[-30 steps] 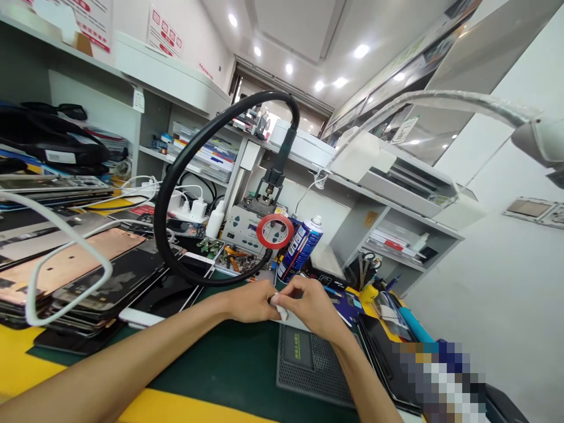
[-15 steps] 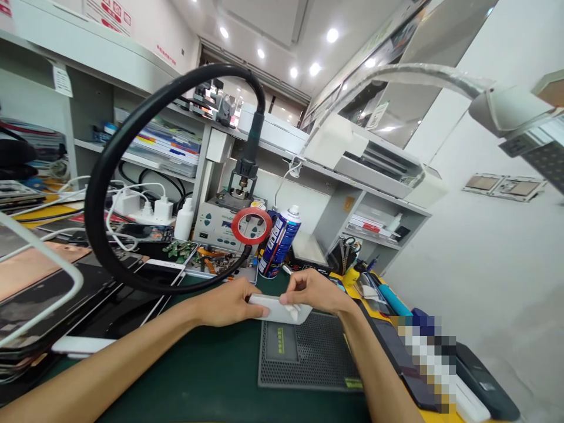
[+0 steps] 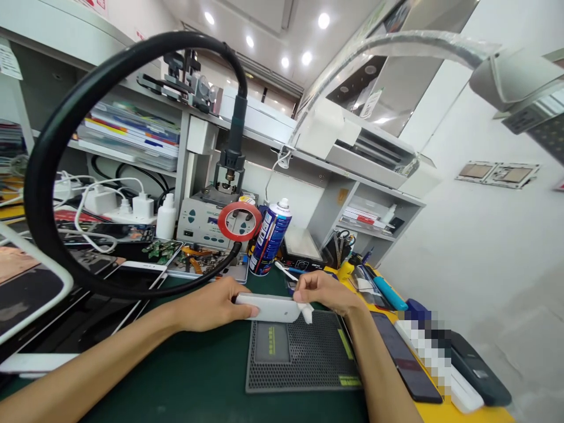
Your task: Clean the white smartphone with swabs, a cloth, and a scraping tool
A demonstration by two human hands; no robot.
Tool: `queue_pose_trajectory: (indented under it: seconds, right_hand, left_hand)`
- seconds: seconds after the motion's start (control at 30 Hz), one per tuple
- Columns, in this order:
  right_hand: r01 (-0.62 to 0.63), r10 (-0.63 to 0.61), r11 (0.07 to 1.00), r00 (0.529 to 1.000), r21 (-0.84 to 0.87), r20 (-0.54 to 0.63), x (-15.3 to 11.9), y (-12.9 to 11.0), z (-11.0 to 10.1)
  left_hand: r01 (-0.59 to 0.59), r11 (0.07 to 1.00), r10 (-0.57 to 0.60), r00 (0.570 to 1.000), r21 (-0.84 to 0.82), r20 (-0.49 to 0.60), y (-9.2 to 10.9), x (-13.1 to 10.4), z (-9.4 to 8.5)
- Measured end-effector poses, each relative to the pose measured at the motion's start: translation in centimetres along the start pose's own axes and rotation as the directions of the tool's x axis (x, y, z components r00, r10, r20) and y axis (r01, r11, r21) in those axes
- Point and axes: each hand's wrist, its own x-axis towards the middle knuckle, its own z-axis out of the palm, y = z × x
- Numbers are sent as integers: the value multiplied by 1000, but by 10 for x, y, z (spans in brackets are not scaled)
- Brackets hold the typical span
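Note:
A silver-white phone (image 3: 267,308), its back tilted toward me and a small mark near its right end, is held above the green mat (image 3: 189,364). My left hand (image 3: 218,305) is closed on its left end, thumb across the near face. My right hand (image 3: 324,292) pinches a crumpled white tissue (image 3: 307,312) at the phone's right end; whether the tissue touches it I cannot tell. Below both lies a dark perforated pad (image 3: 308,364) with yellow-green lettering. A white-handled brush-like stick (image 3: 285,271) lies just beyond my right hand.
A blue spray can (image 3: 270,238) stands behind the phone, near a roll of red tape (image 3: 240,221) and a grey control unit (image 3: 200,217). A thick black hose (image 3: 35,194) loops on the left above several devices. To the right lies a dark phone (image 3: 409,358).
My right hand has drawn the tissue rightward along the phone to its right end, uncovering the small mark. The camera view has shifted slightly; my left hand keeps its hold.

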Motion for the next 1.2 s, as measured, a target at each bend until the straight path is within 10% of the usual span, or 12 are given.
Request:
queue_pose_trajectory:
  seconds: [0.7, 1.2]
  right_hand:
    - [-10, 8, 1000, 997, 29, 83, -10, 7, -7]
    - [-39, 51, 990, 995, -135, 83, 37, -36, 50]
  left_hand:
    - [-37, 999, 38, 999, 38, -31, -7, -2, 0]
    - [-94, 995, 95, 992, 23, -80, -3, -7, 0]
